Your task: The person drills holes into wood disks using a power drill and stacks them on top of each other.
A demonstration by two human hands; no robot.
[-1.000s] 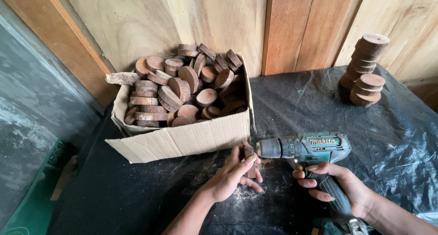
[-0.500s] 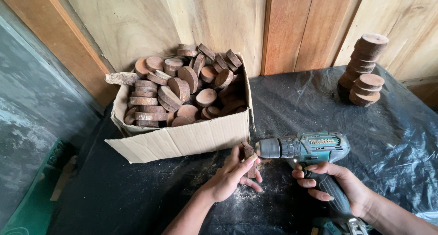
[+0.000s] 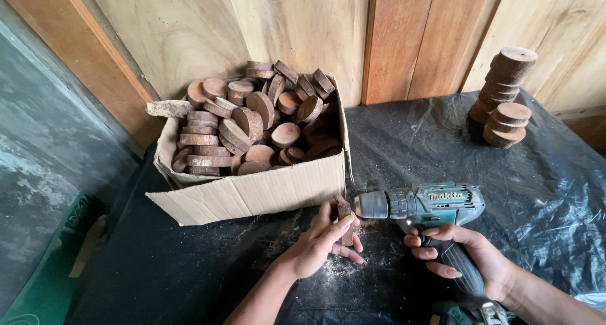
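Head view: left hand pinches upright round wood slice; right hand wraps teal drill handle.

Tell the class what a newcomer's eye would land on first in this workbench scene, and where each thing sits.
At front centre, the left hand stands a small wooden disc on edge while the right hand levels a teal cordless drill at it. Behind them, a cardboard box brims with round wooden discs. At the far right, a stack of discs stands on the black plastic sheet.
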